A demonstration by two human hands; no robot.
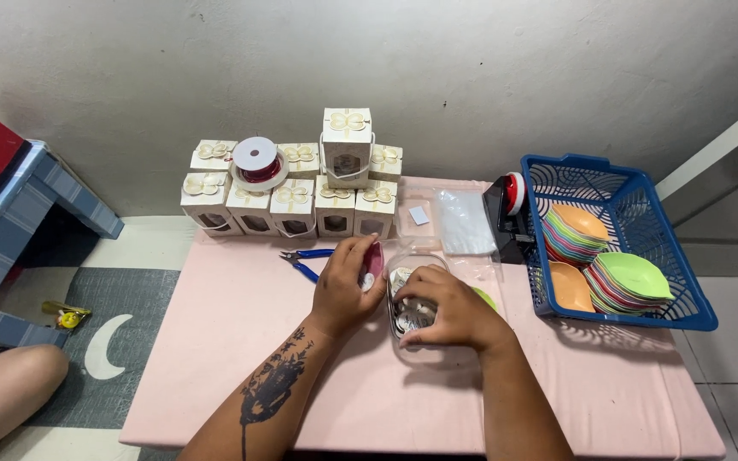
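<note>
My left hand (345,286) holds a small pink leaf-shaped dish (374,257) at the middle of the pink table (232,358). A little to its right, my right hand (450,312) reaches into a clear plastic container (405,290) of small round silvery pieces, fingers closed among them. A green dish edge (485,298) peeks out behind the right hand. Blue-handled pliers (303,260) lie just left of the left hand.
Cream gift boxes (293,201) are stacked at the table's back, with a spool of red ribbon (257,160) on them. A blue basket (621,243) of coloured leaf dishes stands right, next to a tape dispenser (507,218) and clear bags (463,222). A striped stool (23,213) stands left.
</note>
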